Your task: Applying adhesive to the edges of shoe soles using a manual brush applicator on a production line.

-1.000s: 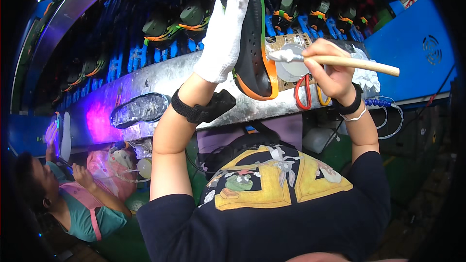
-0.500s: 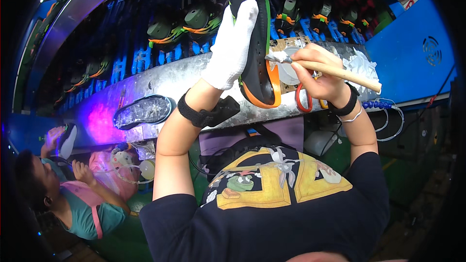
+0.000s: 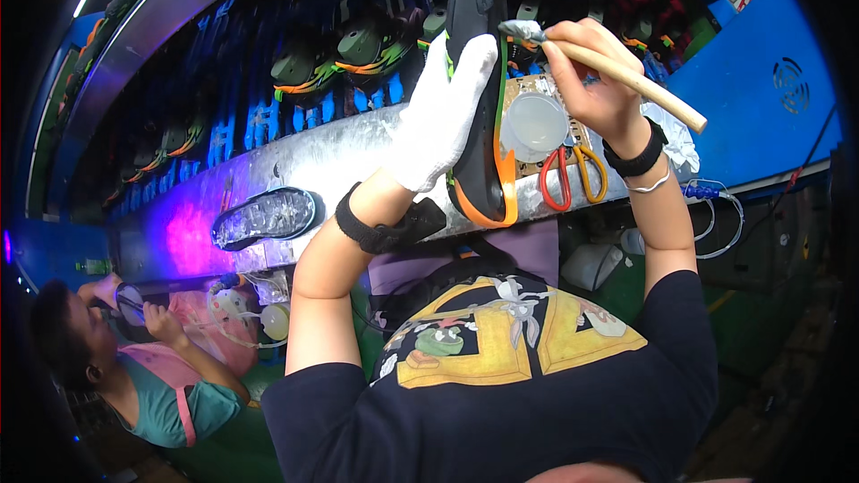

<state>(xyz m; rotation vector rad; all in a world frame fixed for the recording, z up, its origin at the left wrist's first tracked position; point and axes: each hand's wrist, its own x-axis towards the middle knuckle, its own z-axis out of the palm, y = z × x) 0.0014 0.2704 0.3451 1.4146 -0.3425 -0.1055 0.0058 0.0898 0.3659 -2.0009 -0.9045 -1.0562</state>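
My left hand (image 3: 447, 112), in a white glove, is closed around the middle of a long black shoe sole (image 3: 480, 0) with a green and orange edge. The sole stands lengthwise in front of me, its orange heel end (image 3: 504, 210) toward my body. A brush with a pale wooden handle (image 3: 640, 80) is pinched in my bare right hand (image 3: 595, 72). Its whitish, wet bristles (image 3: 521, 31) are at the sole's right edge, higher up; whether they touch I cannot tell. Below the brush sits a round tub of cloudy liquid (image 3: 537, 123) on cardboard.
Scissors with red (image 3: 557, 181) and yellow handles lie by the tub. A sole-shaped tray (image 3: 267, 217) smeared white rests on the metal bench (image 3: 344, 139). Behind it, a rack holds several orange-trimmed shoe parts (image 3: 360, 43). At the left, a co-worker (image 3: 170, 385) handles another shoe part.
The brush in my right hand has moved up and away along the sole's right edge, uncovering the tub and scissors. My left hand and the sole have shifted slightly right and toward me.
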